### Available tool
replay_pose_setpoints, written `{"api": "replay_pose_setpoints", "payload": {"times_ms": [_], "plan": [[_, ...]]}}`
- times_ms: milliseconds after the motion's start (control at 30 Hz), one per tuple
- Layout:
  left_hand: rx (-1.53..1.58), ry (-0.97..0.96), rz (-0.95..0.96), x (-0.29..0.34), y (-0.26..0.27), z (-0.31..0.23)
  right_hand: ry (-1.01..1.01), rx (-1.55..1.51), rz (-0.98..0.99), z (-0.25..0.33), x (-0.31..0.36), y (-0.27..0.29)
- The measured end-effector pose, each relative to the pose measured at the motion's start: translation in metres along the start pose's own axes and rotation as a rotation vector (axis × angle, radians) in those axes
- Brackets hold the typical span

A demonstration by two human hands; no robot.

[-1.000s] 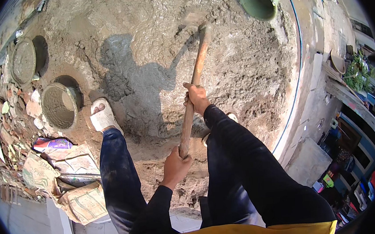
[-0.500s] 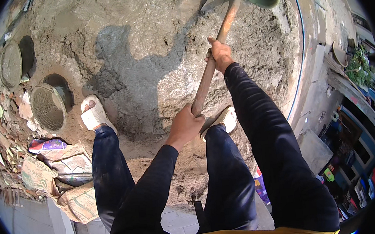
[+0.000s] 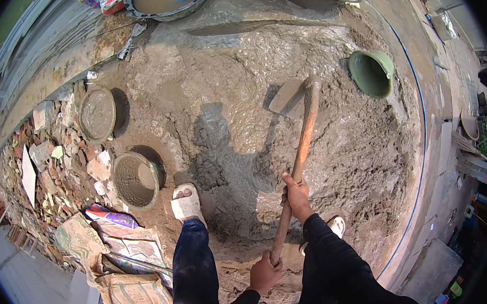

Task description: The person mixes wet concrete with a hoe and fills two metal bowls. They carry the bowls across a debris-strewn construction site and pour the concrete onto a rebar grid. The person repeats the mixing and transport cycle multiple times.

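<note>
A long-handled hoe [image 3: 306, 138] slants across the middle, its broad metal blade [image 3: 288, 99] on or just over the wet grey mortar [image 3: 212, 56]. My left hand [image 3: 266, 273] is closed round the near end of the wooden handle. Farther up the handle, my right hand [image 3: 298, 198] is wrapped round it too. Both sleeves are dark. To the right of the blade, a green bucket [image 3: 373, 74] lies tipped with its mouth toward me. My sandalled feet stand at the near side of the mortar, the left foot [image 3: 188, 205] plainly visible.
Two mortar-filled buckets, one far [image 3: 98, 114] and one nearer [image 3: 136, 179], stand on the left beside broken rubble [image 3: 54, 168]. Torn sacks [image 3: 134, 292] lie near left. Two large tubs [image 3: 167, 11] of murky liquid sit at the back. A blue hose [image 3: 423, 119] runs along the right.
The view has tilted up, bringing the large tubs into sight and shifting the scene lower. The hoe's blade sits slightly farther from the green bucket. Both hands keep their hold on the handle.
</note>
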State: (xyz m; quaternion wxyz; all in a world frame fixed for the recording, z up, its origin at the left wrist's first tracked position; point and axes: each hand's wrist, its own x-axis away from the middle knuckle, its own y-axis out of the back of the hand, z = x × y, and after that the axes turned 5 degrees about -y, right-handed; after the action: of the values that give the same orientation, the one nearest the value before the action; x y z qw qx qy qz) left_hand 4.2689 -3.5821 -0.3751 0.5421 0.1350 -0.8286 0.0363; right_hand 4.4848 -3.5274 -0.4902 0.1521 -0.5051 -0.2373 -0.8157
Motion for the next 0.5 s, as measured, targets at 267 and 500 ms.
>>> {"api": "replay_pose_setpoints", "payload": {"times_ms": [267, 500], "plan": [[0.408, -0.187, -0.101, -0.062, 0.007, -0.031, 0.092, 0.284, 0.096, 0.038, -0.074, -0.044], [0.251, -0.01, -0.057, 0.091, -0.082, 0.047, -0.207, 0.359, 0.03, -0.1, 0.052, 0.043]]}}
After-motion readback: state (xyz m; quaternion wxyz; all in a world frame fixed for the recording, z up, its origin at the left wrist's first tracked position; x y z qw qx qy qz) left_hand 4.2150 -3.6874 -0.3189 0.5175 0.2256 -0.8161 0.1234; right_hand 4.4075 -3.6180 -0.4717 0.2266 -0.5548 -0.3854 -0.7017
